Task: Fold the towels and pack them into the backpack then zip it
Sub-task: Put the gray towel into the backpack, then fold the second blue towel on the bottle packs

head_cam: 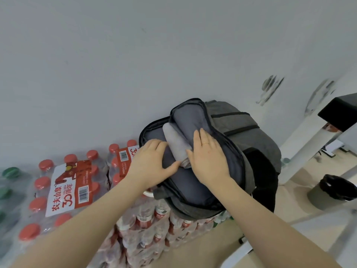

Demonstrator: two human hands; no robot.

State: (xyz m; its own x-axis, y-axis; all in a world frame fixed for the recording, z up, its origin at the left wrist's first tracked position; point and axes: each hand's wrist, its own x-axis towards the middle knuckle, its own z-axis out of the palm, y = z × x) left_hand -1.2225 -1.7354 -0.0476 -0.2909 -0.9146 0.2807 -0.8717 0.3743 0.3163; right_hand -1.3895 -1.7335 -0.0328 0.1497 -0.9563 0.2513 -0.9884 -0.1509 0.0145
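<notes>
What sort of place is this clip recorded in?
Probably an office storeroom or back corner, not a home. Shrink-wrapped packs of bottled water are stacked against a bare wall, the backpack sits on top of them, and a lined bin stands by a white desk leg.

A storeroom or the back corner of an office is suggested. Shrink-wrapped packs of bottled water [63, 188] with red caps are stacked in bulk against a plain grey wall [135, 55], with more packs [154, 225] piled below them, and green-capped bottles [9, 182] are seen at the left edge. A pale floor [301, 192] is visible on the right, where a black-lined bin [332, 192] is set beside white furniture legs [301, 144].
</notes>
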